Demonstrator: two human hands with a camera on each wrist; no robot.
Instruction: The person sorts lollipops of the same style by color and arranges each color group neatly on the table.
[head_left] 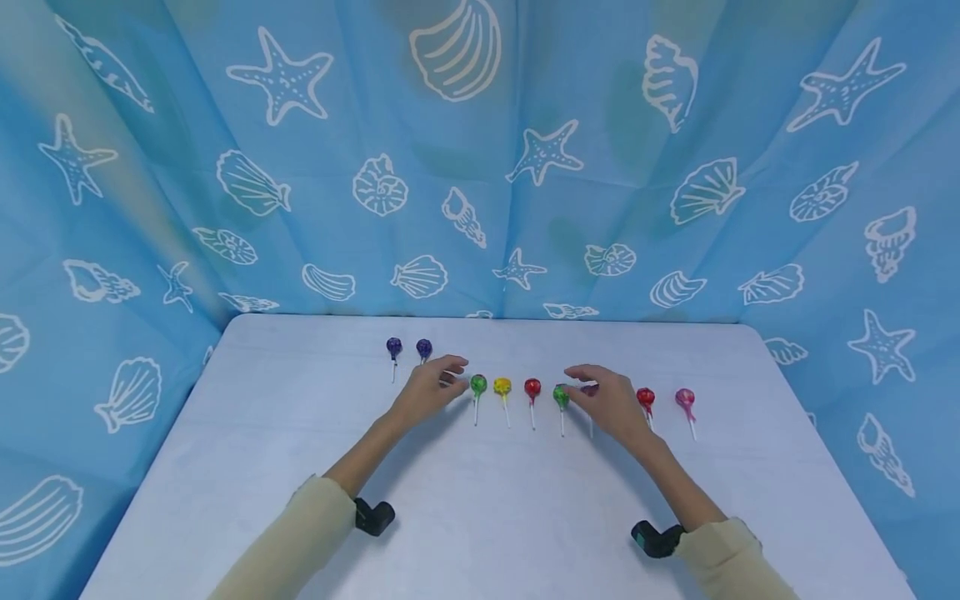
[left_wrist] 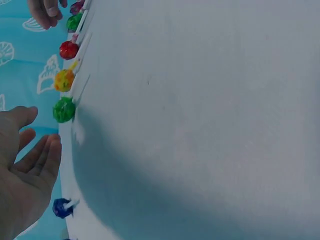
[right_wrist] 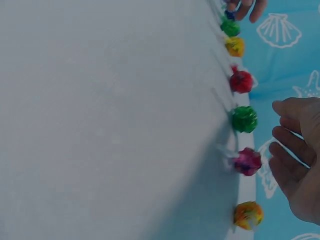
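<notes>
A row of lollipops lies across the white table [head_left: 480, 500]. My left hand [head_left: 450, 377] hovers with relaxed fingers just left of a green lollipop [head_left: 477, 384] and holds nothing. In the left wrist view this hand [left_wrist: 35, 135] is spread above a blue lollipop [left_wrist: 62, 207], with the green one [left_wrist: 64, 110] beside its fingertips. My right hand [head_left: 581, 379] hangs with loosely curved fingers over a magenta lollipop [right_wrist: 248, 161], next to another green lollipop [head_left: 560, 395]. The right wrist view shows that hand [right_wrist: 280, 130] holding nothing.
Two purple lollipops [head_left: 393, 346] lie at the row's left end. Yellow [head_left: 502, 386] and red [head_left: 532, 387] ones sit between my hands. A red [head_left: 646, 397] and a pink one [head_left: 684, 397] lie to the right. Blue shell-print curtains [head_left: 480, 167] surround the table.
</notes>
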